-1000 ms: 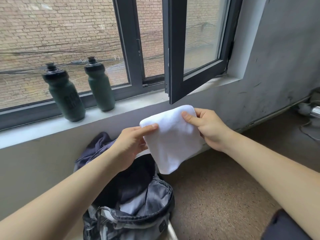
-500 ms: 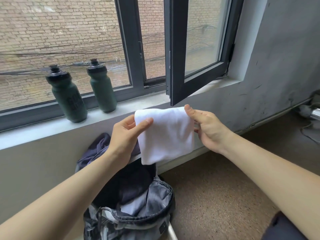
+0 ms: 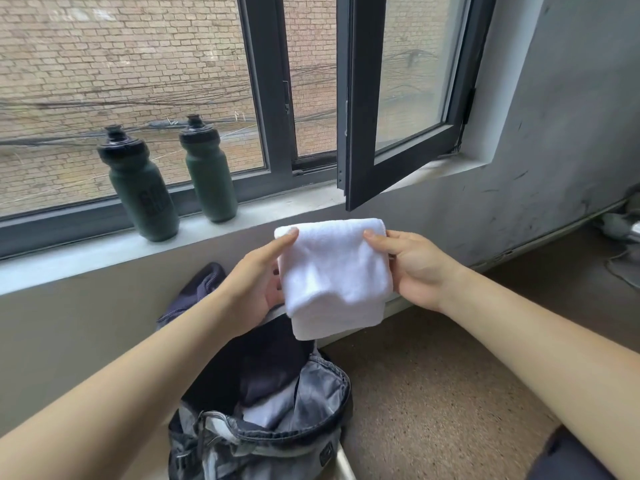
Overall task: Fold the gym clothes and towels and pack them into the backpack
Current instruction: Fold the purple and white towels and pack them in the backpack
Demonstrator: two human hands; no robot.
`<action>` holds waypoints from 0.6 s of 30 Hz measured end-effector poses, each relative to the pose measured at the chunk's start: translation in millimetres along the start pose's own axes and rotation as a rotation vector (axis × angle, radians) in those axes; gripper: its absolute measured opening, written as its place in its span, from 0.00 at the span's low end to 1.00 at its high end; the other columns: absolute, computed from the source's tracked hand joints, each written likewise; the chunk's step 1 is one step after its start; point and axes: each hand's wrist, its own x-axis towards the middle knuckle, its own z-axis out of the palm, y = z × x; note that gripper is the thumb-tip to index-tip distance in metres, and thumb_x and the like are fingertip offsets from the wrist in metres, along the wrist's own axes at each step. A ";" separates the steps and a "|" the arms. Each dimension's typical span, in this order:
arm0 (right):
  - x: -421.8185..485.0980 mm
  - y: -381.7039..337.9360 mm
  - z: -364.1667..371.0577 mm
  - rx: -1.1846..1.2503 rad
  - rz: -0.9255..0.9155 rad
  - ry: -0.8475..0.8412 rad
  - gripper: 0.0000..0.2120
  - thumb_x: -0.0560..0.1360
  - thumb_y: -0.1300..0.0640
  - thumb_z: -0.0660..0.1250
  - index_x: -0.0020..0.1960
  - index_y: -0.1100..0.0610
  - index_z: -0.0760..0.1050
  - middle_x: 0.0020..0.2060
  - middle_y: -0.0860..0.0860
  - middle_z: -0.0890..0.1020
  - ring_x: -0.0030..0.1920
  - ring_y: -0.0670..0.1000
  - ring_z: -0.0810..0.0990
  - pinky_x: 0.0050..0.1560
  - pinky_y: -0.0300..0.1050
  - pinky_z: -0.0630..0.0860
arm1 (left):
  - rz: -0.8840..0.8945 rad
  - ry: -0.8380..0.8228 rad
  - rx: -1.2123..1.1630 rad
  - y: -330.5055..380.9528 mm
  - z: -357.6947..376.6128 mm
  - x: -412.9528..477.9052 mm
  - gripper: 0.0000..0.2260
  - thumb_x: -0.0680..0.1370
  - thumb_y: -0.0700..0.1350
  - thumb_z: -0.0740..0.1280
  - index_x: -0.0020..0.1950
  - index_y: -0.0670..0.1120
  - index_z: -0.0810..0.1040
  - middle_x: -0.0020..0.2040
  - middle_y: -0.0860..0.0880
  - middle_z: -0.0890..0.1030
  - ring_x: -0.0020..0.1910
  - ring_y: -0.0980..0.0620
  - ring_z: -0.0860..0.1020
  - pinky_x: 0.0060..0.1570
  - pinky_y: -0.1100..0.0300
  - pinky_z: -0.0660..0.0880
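one open grey backpack on the floor below my view, one folded white towel held above it, pinched at its top corners by left hand and right hand.

Two bare forearms reaching forward, left hand at 10 o'clock with thumb up and pinched shut, right hand at 2 o'clock, thumb likewise pinched
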 end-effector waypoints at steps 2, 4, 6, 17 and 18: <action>-1.3 -2.4 1.5 0.043 -0.006 -0.025 0.19 0.78 0.56 0.70 0.64 0.65 0.79 0.60 0.61 0.83 0.59 0.58 0.84 0.59 0.53 0.81 | -0.041 -0.042 -0.010 2.3 -0.8 -1.2 0.31 0.76 0.63 0.70 0.73 0.47 0.76 0.69 0.44 0.81 0.68 0.42 0.79 0.71 0.43 0.71; -4.5 -5.7 2.8 0.035 -0.043 -0.049 0.19 0.77 0.56 0.71 0.64 0.66 0.79 0.60 0.61 0.83 0.58 0.59 0.84 0.59 0.53 0.81 | -0.023 -0.046 0.024 2.8 0.6 -3.3 0.29 0.77 0.62 0.69 0.72 0.46 0.77 0.68 0.43 0.81 0.67 0.42 0.79 0.71 0.43 0.71; -7.7 -11.6 2.4 0.006 -0.151 -0.082 0.20 0.75 0.57 0.72 0.63 0.67 0.79 0.58 0.62 0.84 0.55 0.58 0.84 0.58 0.52 0.80 | 0.064 -0.025 0.052 3.9 1.5 -4.8 0.27 0.77 0.57 0.71 0.71 0.43 0.78 0.67 0.40 0.81 0.67 0.39 0.79 0.72 0.39 0.69; -10.3 -16.1 -2.4 -0.073 -0.286 -0.092 0.18 0.73 0.57 0.73 0.59 0.65 0.82 0.50 0.57 0.86 0.50 0.55 0.85 0.48 0.49 0.83 | 0.103 -0.104 -0.004 8.7 7.6 -11.4 0.27 0.84 0.61 0.56 0.74 0.44 0.75 0.70 0.42 0.79 0.71 0.42 0.77 0.71 0.42 0.68; -11.0 -16.5 -2.7 -0.075 -0.286 -0.092 0.18 0.72 0.58 0.73 0.59 0.65 0.82 0.50 0.57 0.86 0.50 0.55 0.86 0.48 0.48 0.84 | 0.097 -0.072 -0.021 8.5 8.3 -11.0 0.27 0.83 0.62 0.57 0.72 0.44 0.77 0.68 0.43 0.81 0.69 0.43 0.78 0.70 0.43 0.70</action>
